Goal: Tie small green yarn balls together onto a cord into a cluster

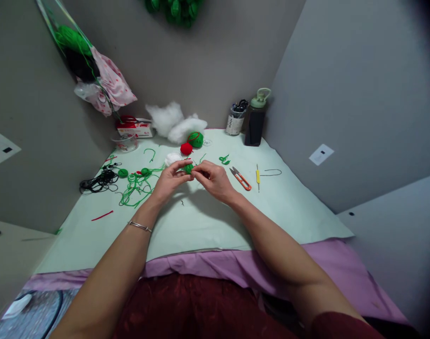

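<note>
Dim light casts soft shadows; the upper-right corner blurs black.

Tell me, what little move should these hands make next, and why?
Perhaps a small stitch or tug by the right hand at the edge of the green piece, while the left hand steadies it. The left fingers hold it, the right fingertips are right beside it, and the scissors lie apart, so cutting seems less likely.
</note>
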A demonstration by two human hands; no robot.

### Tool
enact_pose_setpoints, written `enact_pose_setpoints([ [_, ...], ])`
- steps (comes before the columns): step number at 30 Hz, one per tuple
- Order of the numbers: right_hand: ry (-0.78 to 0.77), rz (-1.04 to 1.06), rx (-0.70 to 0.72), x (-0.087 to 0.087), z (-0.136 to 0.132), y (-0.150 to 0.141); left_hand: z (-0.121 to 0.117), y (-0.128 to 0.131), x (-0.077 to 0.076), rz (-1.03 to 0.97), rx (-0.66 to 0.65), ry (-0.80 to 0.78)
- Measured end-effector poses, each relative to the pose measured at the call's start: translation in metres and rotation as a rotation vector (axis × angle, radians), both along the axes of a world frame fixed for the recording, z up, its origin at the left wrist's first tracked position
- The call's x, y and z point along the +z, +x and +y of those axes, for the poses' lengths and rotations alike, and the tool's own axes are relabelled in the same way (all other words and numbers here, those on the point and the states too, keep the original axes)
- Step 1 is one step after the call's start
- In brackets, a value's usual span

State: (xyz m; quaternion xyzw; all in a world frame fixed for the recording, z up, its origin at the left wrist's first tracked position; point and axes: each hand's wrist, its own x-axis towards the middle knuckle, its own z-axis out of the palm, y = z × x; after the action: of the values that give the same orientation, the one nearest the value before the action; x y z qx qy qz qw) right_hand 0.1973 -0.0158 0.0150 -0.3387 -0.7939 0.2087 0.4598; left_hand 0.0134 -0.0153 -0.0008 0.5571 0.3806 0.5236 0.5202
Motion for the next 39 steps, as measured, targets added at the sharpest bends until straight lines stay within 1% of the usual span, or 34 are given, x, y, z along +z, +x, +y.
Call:
enact_pose_setpoints([
  [4, -0.009, -0.017, -0.017, -0.001, 0.0, 0.0, 0.001, 0.0, -0.001, -0.022, -0.005, -0.009],
  [9, 0.01, -0.078, 0.001, -0.001, -0.002, -0.001, 0.004, -0.001, -0.002, -0.106, 0.077, 0.037],
  [12, 0.067, -0.065, 0.001, 0.002, -0.005, -0.002, 0.003, -0.003, 0.003, -0.212, 0.054, -0.013],
  [16, 0.116, 0.026, -0.058, 0.004, -0.007, 0.0, 0.001, -0.006, 0.011, -0.303, 0.022, -0.096],
  [19, 0.067, 0.075, -0.085, 0.003, -0.006, 0.001, 0.001, -0.007, 0.013, -0.302, 0.033, -0.105],
  [21, 0.001, 0.096, -0.097, 0.002, -0.005, 0.001, 0.001, -0.007, 0.012, -0.292, 0.036, -0.102],
  [23, -0.088, 0.108, -0.067, 0.002, -0.005, 0.0, 0.001, -0.006, 0.01, -0.287, 0.041, -0.092],
  [25, -0.136, 0.116, -0.02, 0.004, -0.006, -0.001, 0.001, -0.004, 0.008, -0.281, 0.045, -0.069],
  [27, -0.104, 0.133, -0.01, 0.007, -0.007, -0.002, 0.001, -0.003, 0.007, -0.271, 0.052, -0.036],
  [30, -0.039, 0.162, -0.045, 0.009, -0.008, -0.004, 0.001, -0.001, 0.007, -0.256, 0.068, 0.0],
  [35, -0.068, 0.13, -0.062, 0.006, -0.007, -0.004, 0.002, 0.0, 0.006, -0.25, 0.084, 0.029],
  [39, -0.062, 0.096, -0.055, 0.005, -0.006, -0.004, 0.003, 0.0, 0.005, -0.246, 0.091, 0.053],
])
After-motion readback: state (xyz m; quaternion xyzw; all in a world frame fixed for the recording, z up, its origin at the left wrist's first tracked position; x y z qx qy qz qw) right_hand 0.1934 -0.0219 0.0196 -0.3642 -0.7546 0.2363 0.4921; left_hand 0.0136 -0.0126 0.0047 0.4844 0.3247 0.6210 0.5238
